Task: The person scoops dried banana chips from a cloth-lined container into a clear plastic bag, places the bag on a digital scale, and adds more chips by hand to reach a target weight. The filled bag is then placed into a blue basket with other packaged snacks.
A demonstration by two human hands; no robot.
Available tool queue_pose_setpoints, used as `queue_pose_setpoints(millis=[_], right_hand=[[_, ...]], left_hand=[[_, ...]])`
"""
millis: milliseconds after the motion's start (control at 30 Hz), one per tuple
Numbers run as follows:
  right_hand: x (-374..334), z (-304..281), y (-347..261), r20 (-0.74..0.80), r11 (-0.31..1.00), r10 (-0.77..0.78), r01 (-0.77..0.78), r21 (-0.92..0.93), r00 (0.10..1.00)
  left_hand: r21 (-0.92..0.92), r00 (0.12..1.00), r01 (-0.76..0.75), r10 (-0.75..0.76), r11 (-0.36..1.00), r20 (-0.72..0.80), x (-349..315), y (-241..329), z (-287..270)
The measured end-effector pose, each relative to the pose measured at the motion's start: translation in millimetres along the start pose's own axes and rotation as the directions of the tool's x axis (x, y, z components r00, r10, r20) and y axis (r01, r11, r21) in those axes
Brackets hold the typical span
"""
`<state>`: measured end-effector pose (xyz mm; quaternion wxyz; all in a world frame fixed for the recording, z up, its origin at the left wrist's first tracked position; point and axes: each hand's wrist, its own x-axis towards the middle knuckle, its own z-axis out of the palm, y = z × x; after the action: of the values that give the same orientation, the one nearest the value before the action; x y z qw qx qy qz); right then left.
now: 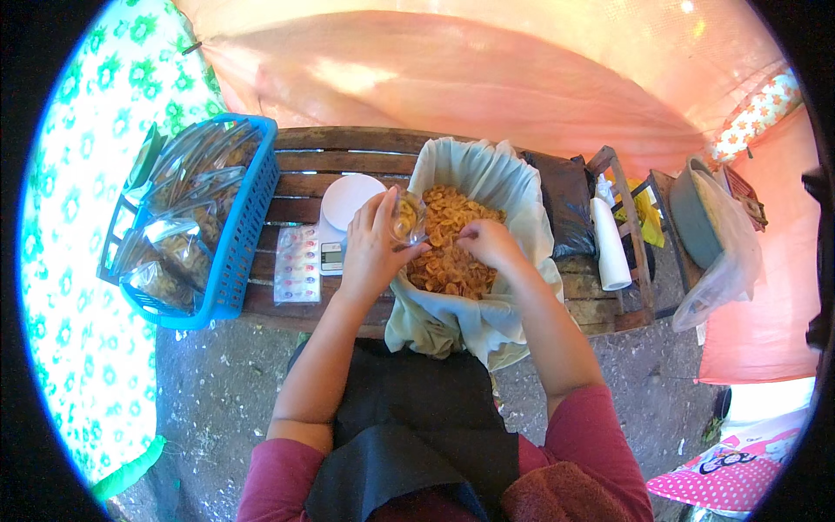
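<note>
My left hand (pixel 372 239) grips a small clear plastic bag (pixel 409 217) with some yellow-brown chips inside, held over the left side of a cloth-lined container. Thin, crisp-looking chips (pixel 452 277) fill the container, heaped inside its pale cloth lining (pixel 526 196). Over the heap, close to the bag's mouth, my right hand (pixel 489 244) has its fingers pinched together; what lies between them is hidden. A white digital scale (pixel 350 198) with a round plate sits left of the container, partly behind my left hand. Beside it lies a sheet of printed labels (pixel 297 264).
A blue plastic basket (pixel 233 235) of filled clear bags stands on the left of the slatted wooden bench (pixel 344 139). Right of the container are a black plastic bag (pixel 564 204) and a white roll (pixel 609 248). A grey-green basin (pixel 696 222) stands farther right. Orange sheeting hangs behind.
</note>
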<state>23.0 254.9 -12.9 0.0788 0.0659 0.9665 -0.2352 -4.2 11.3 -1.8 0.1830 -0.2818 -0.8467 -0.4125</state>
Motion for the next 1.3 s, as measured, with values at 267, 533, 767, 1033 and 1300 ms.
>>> queue_pose_setpoints(millis=[267, 533, 767, 1033, 1300], right_hand=[[6, 1, -2, 0.153, 0.993, 0.115, -0.108, -0.056, 0.981], [24, 29, -21, 0.049, 0.998, -0.060, 0.060, 0.002, 0.997], [17, -21, -40, 0.000, 0.995, -0.067, 0.067, 0.073, 0.998], [6, -54, -87, 0.045, 0.718, -0.192, 0.109, 0.687, 0.980], [34, -2, -7, -0.198, 0.988, -0.152, 0.143, -0.060, 0.968]], left_hand=[[0.020, 1.000, 0.027, -0.027, 0.999, 0.008, -5, -1, -6], [0.002, 1.000, 0.016, -0.015, 1.000, -0.006, -4, -3, -3], [0.023, 1.000, -0.002, 0.001, 1.000, 0.015, -7, -5, -5], [-0.012, 0.999, 0.019, -0.018, 1.000, 0.041, -5, 0, -5], [0.012, 1.000, 0.027, -0.027, 1.000, 0.006, -6, -1, -11]])
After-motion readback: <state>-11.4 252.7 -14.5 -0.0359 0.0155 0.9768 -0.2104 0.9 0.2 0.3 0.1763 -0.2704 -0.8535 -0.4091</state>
